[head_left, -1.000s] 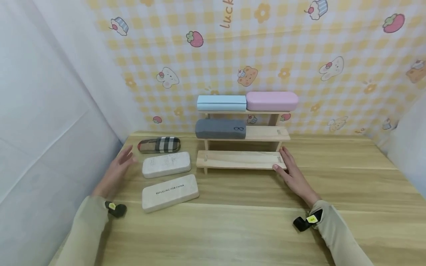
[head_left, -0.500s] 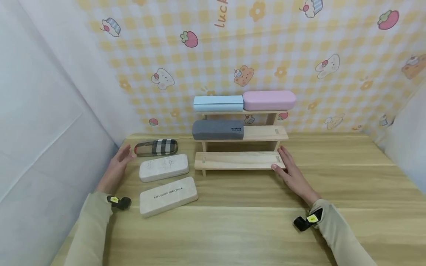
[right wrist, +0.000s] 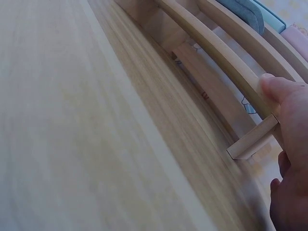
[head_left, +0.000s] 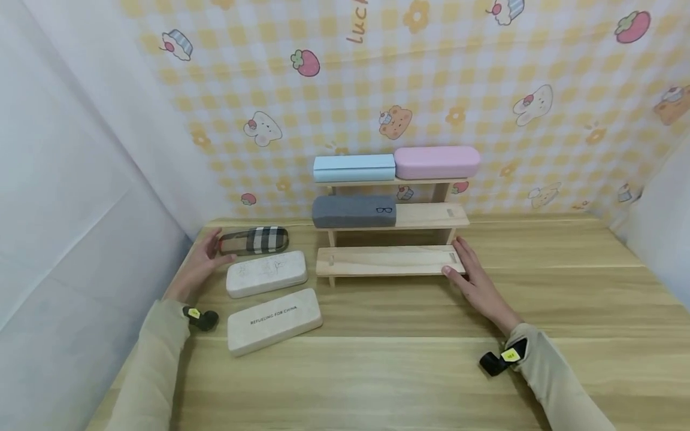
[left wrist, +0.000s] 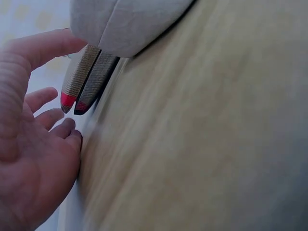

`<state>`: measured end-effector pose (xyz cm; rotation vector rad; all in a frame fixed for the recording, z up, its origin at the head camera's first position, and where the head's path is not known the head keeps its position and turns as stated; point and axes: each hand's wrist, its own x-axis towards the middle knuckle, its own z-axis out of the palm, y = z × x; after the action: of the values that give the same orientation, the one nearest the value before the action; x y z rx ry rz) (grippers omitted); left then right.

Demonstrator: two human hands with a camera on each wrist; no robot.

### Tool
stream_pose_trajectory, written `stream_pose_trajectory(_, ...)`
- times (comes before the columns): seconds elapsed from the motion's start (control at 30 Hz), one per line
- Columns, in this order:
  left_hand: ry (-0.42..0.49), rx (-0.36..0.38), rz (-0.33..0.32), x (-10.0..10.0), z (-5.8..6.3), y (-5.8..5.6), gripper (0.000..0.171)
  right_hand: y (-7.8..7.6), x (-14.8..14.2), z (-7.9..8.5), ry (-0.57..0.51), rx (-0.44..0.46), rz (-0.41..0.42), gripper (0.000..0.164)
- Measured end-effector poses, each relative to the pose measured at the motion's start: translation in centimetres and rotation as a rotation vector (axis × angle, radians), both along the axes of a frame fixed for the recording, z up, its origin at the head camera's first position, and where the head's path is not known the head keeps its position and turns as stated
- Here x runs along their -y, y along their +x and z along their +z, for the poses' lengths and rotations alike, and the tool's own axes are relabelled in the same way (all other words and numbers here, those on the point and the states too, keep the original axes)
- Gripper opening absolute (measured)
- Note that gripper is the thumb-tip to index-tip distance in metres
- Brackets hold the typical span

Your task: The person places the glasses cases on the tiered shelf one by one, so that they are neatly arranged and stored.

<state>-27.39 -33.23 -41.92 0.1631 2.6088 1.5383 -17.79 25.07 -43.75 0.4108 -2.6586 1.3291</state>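
Note:
My left hand (head_left: 200, 266) reaches around the left end of a plaid glasses case (head_left: 256, 240), thumb and fingers spread. In the left wrist view the case's red-tipped end (left wrist: 68, 99) lies just beyond the relaxed fingers, and the thumb overlaps a white glasses case (left wrist: 130, 24). That white case has faint line drawings on its lid. My right hand (head_left: 477, 288) holds the right end of a three-tier wooden shelf (head_left: 388, 261) at its lowest board. Its thumb presses the board's front edge, while the other fingers lie along the side.
A light blue glasses case (head_left: 354, 168) and a pink one (head_left: 436, 163) sit on the top tier. The middle tier bears a grey case (head_left: 353, 212) at its left. A cream case with lettering (head_left: 275, 320) lies on the table, nearest me. White cloth (head_left: 81, 209) hangs at the left.
My left hand has moved right and forward, to the end of the plaid case. The right hand keeps its place on the shelf. The view has shifted slightly.

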Motion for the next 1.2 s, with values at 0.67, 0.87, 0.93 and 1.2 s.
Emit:
stream_pose_trajectory(0.67, -0.022, 0.015, -0.040, 0.2, -0.2, -1.4, 0.092, -0.1, -0.1, 0.1, -0.007, 0.005, 0.000, 0.068)
stream_pose_trajectory(0.87, -0.049, 0.023, -0.028, 0.1, -0.1, -1.4, 0.093, 0.0, -0.2, -0.1, -0.010, 0.002, 0.004, 0.067)
stream_pose_trajectory(0.93, -0.052, 0.032, -0.021, -0.1, 0.0, -1.4, 0.092, 0.0, -0.2, -0.1, -0.016, -0.002, 0.007, 0.067)
stream_pose_trajectory(1.2, -0.092, 0.050, 0.000, -0.2, 0.4, -1.3, 0.091, -0.1, -0.1, -0.1, -0.009, -0.013, 0.013, 0.067)
